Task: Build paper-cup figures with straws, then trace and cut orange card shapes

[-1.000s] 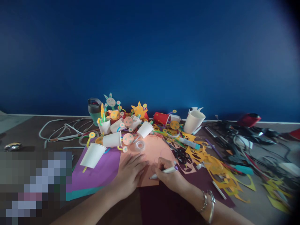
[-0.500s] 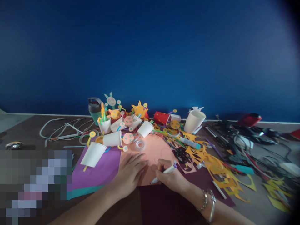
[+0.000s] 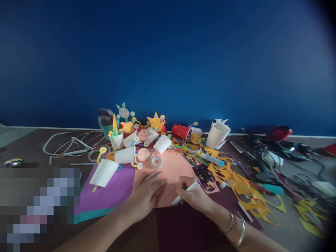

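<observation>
My right hand grips a white marker pen with a purple end, its lower tip over the near edge of the pink paper. Faint circle outlines show on that paper beside the hand. Flat on the same sheet rests my left hand, fingers stretched out. A roll of clear tape sits just beyond the left fingertips. To the left, a white paper cup lies tipped on purple paper. Behind it is another tipped white cup beside a round pink paper face.
Black-handled scissors, a glue stick and yellow paper scraps lie to the right. A large white cup stands behind them. Cables and a red-and-black tool fill the far right. A bottle stands near the blue wall.
My right hand with the marker has shifted slightly right, and the marker leans a little differently. My left hand stays in place on the pink paper.
</observation>
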Tool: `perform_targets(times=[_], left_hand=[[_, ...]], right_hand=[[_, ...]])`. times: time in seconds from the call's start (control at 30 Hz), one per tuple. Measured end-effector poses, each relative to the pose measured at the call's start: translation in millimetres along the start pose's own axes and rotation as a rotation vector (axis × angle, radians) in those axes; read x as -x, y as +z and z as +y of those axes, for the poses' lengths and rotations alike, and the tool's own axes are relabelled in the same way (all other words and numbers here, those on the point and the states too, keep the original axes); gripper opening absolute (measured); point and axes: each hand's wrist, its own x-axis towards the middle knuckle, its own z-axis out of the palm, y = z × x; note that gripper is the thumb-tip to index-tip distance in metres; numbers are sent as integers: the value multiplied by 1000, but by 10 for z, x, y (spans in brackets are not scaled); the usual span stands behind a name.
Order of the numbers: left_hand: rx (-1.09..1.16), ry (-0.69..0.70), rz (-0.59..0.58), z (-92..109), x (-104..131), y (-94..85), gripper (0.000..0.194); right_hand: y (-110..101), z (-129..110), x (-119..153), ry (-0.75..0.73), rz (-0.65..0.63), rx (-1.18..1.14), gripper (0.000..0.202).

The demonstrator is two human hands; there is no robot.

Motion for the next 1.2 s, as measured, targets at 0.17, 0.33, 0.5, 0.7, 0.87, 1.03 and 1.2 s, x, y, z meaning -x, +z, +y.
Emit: perform_targets(times=[0.17, 0.33, 0.5, 0.7, 0.87, 1.03, 1.2], left_hand=[[5, 12, 27, -6, 6, 7, 38], [14, 31, 50, -16, 6, 9, 40], [15, 26, 44, -4, -2, -4, 39], [5, 10, 25, 1, -6, 0, 38], [21, 15, 45, 10, -4, -5, 37], [20, 7, 28, 22, -15, -11, 38], [13, 6, 31, 42, -24, -32, 38]], right_hand=[[21, -48, 9, -18, 7, 67, 19], [22, -69, 15, -12, 5, 64, 19], [22, -63, 16, -18, -4, 68, 18], [29, -68, 20, -11, 5, 75, 20], [34, -39, 5, -32, 26, 87, 22], [42, -31, -11, -67, 68, 108, 26], [66, -84, -22, -66, 106, 105, 28]])
